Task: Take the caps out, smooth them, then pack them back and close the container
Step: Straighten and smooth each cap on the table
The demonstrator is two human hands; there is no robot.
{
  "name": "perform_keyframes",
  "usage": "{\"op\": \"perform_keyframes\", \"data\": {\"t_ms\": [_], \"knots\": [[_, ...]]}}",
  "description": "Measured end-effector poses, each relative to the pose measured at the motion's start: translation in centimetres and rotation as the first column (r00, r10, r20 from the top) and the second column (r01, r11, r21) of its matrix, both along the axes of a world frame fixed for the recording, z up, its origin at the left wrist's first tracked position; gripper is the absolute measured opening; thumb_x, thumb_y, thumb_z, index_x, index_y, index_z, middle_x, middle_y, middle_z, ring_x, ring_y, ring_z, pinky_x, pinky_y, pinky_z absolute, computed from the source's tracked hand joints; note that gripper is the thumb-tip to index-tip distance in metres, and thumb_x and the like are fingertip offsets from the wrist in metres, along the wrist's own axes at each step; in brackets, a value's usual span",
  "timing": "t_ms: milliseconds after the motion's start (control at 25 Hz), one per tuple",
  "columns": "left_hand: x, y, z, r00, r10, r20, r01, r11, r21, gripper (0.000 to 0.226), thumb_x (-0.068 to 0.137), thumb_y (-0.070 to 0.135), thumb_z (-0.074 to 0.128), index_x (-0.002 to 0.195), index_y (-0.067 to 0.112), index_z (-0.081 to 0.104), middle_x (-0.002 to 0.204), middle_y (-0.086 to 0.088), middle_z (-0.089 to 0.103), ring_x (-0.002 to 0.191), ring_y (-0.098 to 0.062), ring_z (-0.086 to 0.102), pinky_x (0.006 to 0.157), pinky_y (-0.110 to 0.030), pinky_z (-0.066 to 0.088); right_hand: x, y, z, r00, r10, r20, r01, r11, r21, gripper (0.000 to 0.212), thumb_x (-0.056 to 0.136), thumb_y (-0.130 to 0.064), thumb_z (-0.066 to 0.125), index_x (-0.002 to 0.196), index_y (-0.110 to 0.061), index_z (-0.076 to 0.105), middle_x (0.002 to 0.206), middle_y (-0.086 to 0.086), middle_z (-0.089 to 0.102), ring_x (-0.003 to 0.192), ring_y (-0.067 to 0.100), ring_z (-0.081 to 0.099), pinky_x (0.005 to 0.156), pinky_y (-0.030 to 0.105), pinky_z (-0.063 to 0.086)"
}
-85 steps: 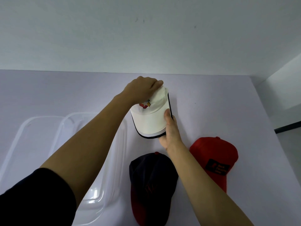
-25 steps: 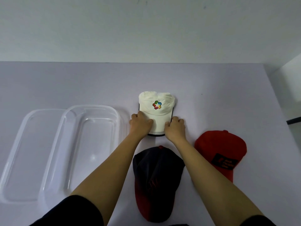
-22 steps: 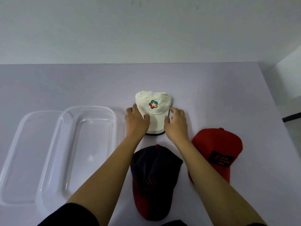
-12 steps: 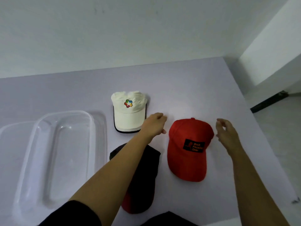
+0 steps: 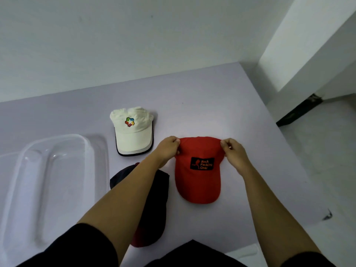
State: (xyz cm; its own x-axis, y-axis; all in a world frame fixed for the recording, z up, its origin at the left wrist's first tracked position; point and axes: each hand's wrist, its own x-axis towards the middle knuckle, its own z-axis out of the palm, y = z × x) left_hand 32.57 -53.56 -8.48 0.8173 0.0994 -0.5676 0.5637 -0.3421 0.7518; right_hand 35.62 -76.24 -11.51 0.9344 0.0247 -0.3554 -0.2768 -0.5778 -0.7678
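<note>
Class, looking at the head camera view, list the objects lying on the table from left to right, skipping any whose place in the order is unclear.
clear container → white cap → red cap. The dark cap is left out: it lies nearer than the white cap, across the same stretch.

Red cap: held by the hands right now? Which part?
Yes: the left hand and right hand each pinch the red cap at the crown's far edge, one per side.

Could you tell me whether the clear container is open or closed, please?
Open: nothing covers the clear container, and its bare inside is visible.
</note>
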Motion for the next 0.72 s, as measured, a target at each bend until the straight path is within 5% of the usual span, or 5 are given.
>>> {"op": "perform_keyframes", "data": {"t_ms": [120,280,440,600,720], "knots": [[-0.4,0.2,-0.3,1.0,-0.021,-0.006,0.021,0.998,0.066,0.027,0.1,0.014,0.032,0.086,0.009,0.054,0.068,-0.006,0.056,0.059,-0.012,0.049,0.062,-0.027,0.039,0.3,0.3,-0.1,0.999,0.047,0.015,-0.046,0.999,-0.028,0.018,0.096,-0.027,0.047,0.093,-0.013,0.058,0.092,0.001,0.06,0.085,0.019,0.056,0.081,0.033,0.045],[-1.3,0.9,1.6,0.996,-0.05,0.071,0.039,0.989,0.145,0.041,0.098,0.02,0.038,0.137,0.009,0.042,0.113,-0.013,0.065,0.073,-0.017,0.064,0.082,-0.028,0.045,-0.3,1.1,0.2,0.983,-0.005,0.182,0.024,0.995,-0.098,0.023,0.095,-0.023,0.048,0.112,-0.009,0.058,0.117,0.01,0.052,0.093,0.019,0.057,0.081,0.028,0.043],[-4.5,4.7,4.7,0.959,-0.051,0.278,-0.036,0.953,0.299,0.037,0.096,0.018,0.044,0.132,0.015,0.053,0.126,-0.006,0.06,0.071,-0.008,0.064,0.066,0.0,0.039,-4.4,4.9,2.9,0.86,0.031,0.509,-0.024,1.0,-0.02,0.02,0.094,-0.017,0.05,0.112,-0.013,0.057,0.112,-0.001,0.053,0.089,0.01,0.055,0.079,0.02,0.045],[-10.4,10.9,4.3,0.969,0.171,0.177,-0.222,0.918,0.329,0.04,0.096,0.021,0.046,0.135,0.017,0.049,0.137,-0.004,0.053,0.107,-0.014,0.054,0.097,-0.028,0.042,-9.8,10.4,3.8,0.899,0.435,0.049,-0.435,0.876,0.207,0.029,0.094,-0.024,0.05,0.123,-0.018,0.054,0.114,-0.007,0.062,0.073,0.005,0.063,0.072,0.016,0.05],[-14.4,12.1,2.3,0.945,0.325,-0.015,-0.318,0.932,0.177,0.05,0.098,0.027,0.041,0.146,0.017,0.03,0.152,-0.006,0.033,0.136,-0.024,0.037,0.11,-0.043,0.036,-11.7,12.7,2.5,0.881,0.441,-0.172,-0.397,0.887,0.237,0.045,0.095,-0.03,0.048,0.137,-0.017,0.039,0.121,-0.005,0.054,0.063,0.008,0.062,0.061,0.018,0.051]]}}
